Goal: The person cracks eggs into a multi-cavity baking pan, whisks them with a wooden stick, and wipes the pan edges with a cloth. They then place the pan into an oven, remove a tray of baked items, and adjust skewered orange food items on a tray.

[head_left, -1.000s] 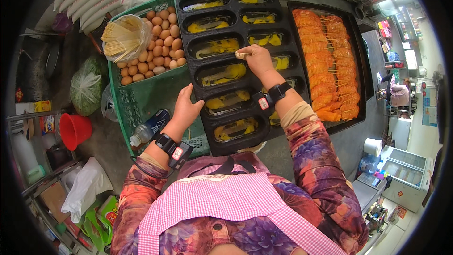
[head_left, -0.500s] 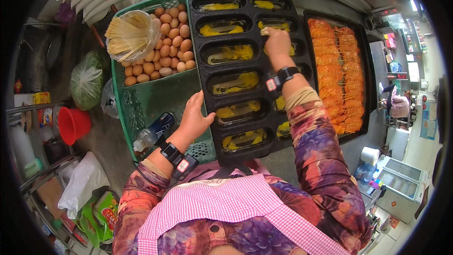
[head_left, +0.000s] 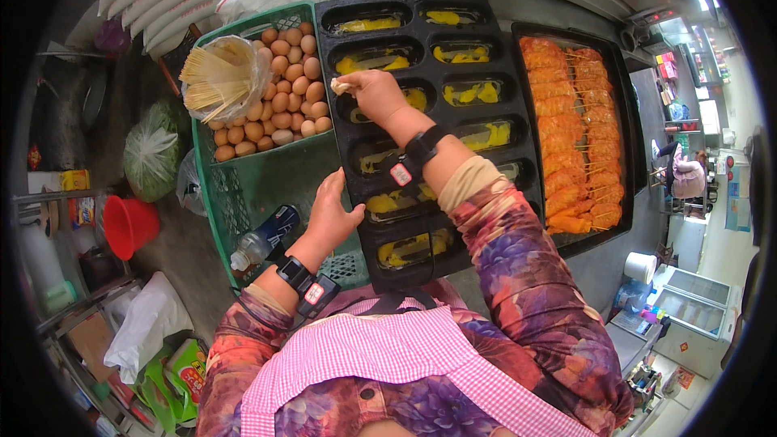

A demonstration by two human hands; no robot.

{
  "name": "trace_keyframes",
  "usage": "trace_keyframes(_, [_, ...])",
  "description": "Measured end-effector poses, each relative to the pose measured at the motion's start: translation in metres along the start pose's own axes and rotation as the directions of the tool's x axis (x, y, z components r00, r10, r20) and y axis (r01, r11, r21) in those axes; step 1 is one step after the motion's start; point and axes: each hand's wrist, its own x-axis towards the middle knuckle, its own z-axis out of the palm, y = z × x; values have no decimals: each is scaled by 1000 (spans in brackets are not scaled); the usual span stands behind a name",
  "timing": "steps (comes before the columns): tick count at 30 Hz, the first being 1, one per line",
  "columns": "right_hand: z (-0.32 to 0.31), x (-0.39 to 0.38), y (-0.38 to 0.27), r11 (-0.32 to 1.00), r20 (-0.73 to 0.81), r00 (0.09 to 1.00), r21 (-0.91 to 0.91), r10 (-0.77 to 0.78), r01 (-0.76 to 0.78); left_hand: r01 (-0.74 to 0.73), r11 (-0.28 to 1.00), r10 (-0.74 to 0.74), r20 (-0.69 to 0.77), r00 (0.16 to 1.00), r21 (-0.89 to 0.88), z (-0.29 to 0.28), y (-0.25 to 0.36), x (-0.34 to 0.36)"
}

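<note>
A small pale wad (head_left: 341, 86) is pinched between the thumb and fingers of the right hand (head_left: 377, 95) and is held at the left side of the black mould (head_left: 414, 3), near the left end of the third row of wells (head_left: 468, 19) from the far side. The left hand (head_left: 324, 212) is empty, its thumb spread from the fingers, and is placed at the mould's left edge, over the green crate (head_left: 279, 171); whether the edge is pressed cannot be told. Yellow smears (head_left: 472, 95) are seen in the wells, spread unevenly. The step in hand is judged to be the wiping of the wells. For this, the wad is best pinched lightly but surely and drawn along each well's full length, into the rounded ends and up the walls, so that no thick patch is left. The mould should be steadied by the left hand, and the right wrist device (head_left: 422, 146) kept raised above the nearer wells. Drips should be kept off the eggs (head_left: 283, 101) at the left and the skewers (head_left: 554, 113) at the right.
</note>
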Motion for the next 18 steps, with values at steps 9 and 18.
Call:
trace_keyframes(9, [-136,45,153,873,-507,840,-304,190,-381,-18,1000,18,-9,1000,-7,1,-4,0])
trace_keyframes(18, [-107,60,196,748,-312,943,-596,118,-291,-71,997,71,-38,997,1,2,-6,1])
